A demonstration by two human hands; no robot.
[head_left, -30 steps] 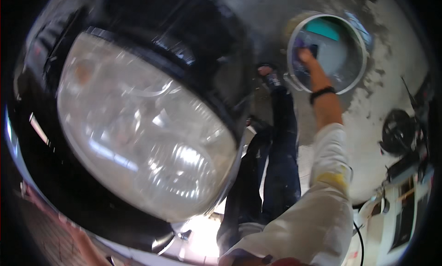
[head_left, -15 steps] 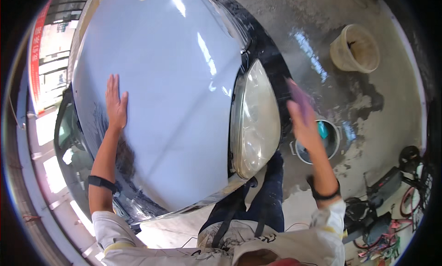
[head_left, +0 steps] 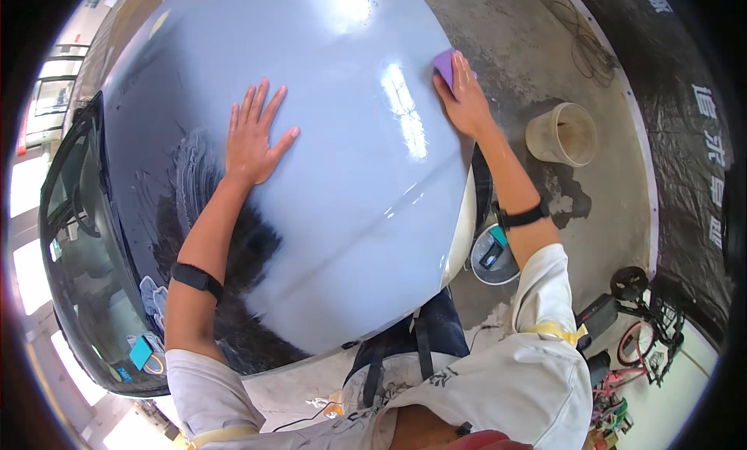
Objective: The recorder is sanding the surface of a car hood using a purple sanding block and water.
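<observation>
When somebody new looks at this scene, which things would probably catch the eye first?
Probably the big car hood first: it fills the middle, pale blue-grey over most of its surface and dark, with streaks, toward the left. Next come the spread left hand on the hood and the right hand with a bright purple pad at its right edge. A cream bucket stands on the floor at right.

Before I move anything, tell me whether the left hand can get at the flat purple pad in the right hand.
Probably yes: the left hand lies open on the smooth grey-blue car hood, and only bare hood shows between it and the purple pad, though the right hand partly covers it.
</observation>
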